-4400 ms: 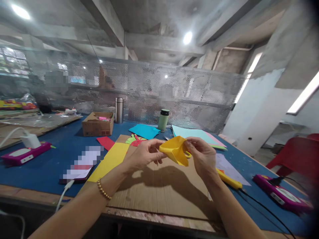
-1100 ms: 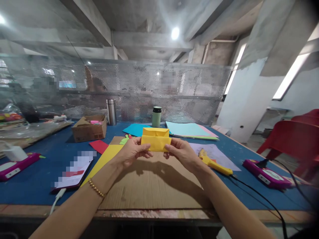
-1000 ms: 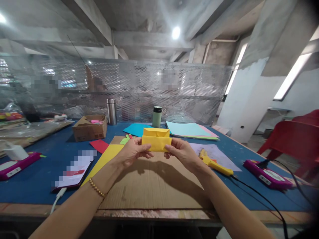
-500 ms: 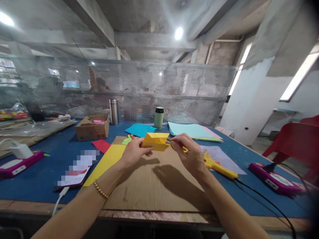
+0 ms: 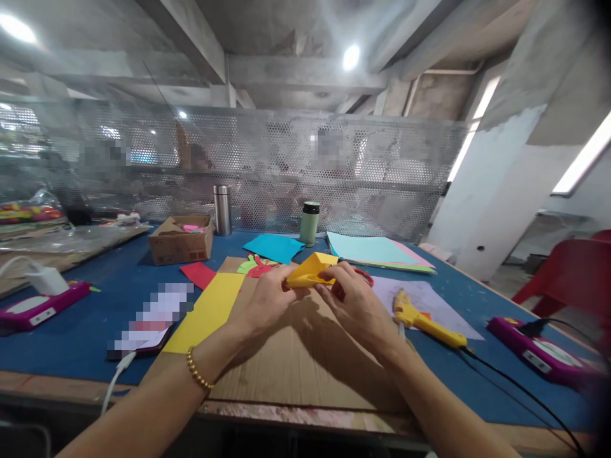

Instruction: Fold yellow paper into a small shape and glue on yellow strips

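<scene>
Over the cardboard sheet, my left hand is closed on the left end of a folded piece of yellow paper. My right hand is closed too, its thumb and fingertips at the paper's right end. A pair of scissors is tucked in this hand; a red handle loop shows behind the fingers, and the blades are mostly hidden. Green and red paper cutouts lie just beyond my left hand. A flat yellow sheet is partly under my left forearm.
A yellow glue gun with a cord lies right, partly on a lilac sheet. Purple power strips sit at both sides. A phone lies left. Behind are a cardboard box, a steel flask, a green bottle and coloured paper.
My right hand has moved left onto the yellow paper, its fingers now at the paper's right end. The paper has tilted and turned. The scissors have swung round in the hand.
</scene>
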Demonstrator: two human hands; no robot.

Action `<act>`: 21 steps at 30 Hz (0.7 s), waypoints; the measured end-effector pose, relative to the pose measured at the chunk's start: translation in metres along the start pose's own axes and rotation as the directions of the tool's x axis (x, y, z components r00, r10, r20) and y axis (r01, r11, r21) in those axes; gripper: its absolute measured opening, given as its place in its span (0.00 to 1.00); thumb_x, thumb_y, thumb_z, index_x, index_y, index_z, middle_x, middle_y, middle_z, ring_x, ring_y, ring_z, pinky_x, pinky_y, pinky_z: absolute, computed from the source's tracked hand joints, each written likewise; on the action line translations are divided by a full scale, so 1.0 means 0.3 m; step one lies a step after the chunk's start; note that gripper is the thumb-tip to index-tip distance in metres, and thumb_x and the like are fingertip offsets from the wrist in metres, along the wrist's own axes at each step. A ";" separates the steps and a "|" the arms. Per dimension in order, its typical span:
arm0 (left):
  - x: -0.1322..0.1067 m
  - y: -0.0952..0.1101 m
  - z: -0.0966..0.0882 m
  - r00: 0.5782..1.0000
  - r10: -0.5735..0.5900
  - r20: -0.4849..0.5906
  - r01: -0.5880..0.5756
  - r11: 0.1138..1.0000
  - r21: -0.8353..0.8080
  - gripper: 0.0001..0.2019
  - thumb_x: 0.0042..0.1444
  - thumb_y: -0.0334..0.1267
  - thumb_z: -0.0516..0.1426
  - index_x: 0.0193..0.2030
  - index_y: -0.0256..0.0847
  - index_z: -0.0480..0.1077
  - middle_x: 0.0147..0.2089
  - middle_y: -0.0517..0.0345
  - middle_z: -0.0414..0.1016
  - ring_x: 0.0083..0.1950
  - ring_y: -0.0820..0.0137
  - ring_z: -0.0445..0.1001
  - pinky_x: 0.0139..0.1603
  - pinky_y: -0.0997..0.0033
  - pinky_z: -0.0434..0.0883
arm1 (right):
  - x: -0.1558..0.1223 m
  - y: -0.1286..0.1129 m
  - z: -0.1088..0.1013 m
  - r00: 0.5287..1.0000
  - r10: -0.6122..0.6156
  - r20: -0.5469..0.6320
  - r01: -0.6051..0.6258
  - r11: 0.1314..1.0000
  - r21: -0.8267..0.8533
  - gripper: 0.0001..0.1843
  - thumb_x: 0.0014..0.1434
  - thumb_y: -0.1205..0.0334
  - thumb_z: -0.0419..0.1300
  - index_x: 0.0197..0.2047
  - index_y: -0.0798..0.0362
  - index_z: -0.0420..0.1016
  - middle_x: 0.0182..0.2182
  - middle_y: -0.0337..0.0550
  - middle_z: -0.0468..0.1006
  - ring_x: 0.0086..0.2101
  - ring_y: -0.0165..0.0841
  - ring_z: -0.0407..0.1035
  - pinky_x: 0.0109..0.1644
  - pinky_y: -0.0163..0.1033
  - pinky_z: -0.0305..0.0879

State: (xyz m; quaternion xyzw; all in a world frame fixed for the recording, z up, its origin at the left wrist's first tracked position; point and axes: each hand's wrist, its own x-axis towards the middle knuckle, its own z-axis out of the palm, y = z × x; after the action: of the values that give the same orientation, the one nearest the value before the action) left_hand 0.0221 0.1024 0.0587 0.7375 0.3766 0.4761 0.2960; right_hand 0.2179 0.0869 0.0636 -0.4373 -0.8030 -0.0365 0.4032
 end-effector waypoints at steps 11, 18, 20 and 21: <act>-0.020 0.066 -0.008 0.994 0.107 -0.019 -0.104 0.988 0.115 0.12 0.60 0.29 0.60 0.50 0.41 0.78 0.50 0.51 0.80 0.52 0.60 0.75 0.55 0.62 0.69 | 0.023 -0.067 -0.025 0.974 0.131 0.185 -0.176 0.951 0.254 0.15 0.69 0.52 0.54 0.37 0.49 0.77 0.32 0.44 0.78 0.30 0.35 0.72 0.34 0.40 0.69; -0.034 0.059 0.003 0.978 0.205 -0.025 -0.191 0.944 0.271 0.16 0.61 0.26 0.57 0.53 0.41 0.76 0.52 0.49 0.79 0.53 0.59 0.76 0.56 0.60 0.71 | 0.019 -0.111 -0.027 0.900 0.283 0.331 -0.424 0.739 0.523 0.19 0.65 0.44 0.58 0.37 0.51 0.79 0.27 0.39 0.75 0.25 0.31 0.71 0.29 0.36 0.71; -0.036 0.060 0.006 0.977 0.214 -0.010 -0.202 0.938 0.283 0.16 0.62 0.26 0.56 0.53 0.42 0.76 0.51 0.49 0.79 0.53 0.60 0.76 0.55 0.61 0.71 | 0.017 -0.118 -0.025 0.894 0.308 0.326 -0.444 0.711 0.545 0.19 0.63 0.44 0.60 0.33 0.51 0.78 0.27 0.39 0.75 0.24 0.30 0.70 0.29 0.36 0.71; -0.036 0.061 0.006 0.976 0.216 -0.005 -0.205 0.936 0.284 0.16 0.62 0.26 0.56 0.53 0.42 0.76 0.51 0.49 0.79 0.52 0.60 0.76 0.54 0.61 0.72 | 0.016 -0.120 -0.023 0.890 0.318 0.326 -0.452 0.702 0.550 0.19 0.63 0.44 0.60 0.32 0.51 0.78 0.26 0.39 0.74 0.24 0.30 0.70 0.28 0.36 0.70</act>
State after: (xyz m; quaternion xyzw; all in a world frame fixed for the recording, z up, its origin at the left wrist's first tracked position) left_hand 0.0260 0.0834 0.0674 0.7995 0.3647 0.4597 0.1283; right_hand 0.1944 0.0652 0.0821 -0.4429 -0.6979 0.3563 0.4357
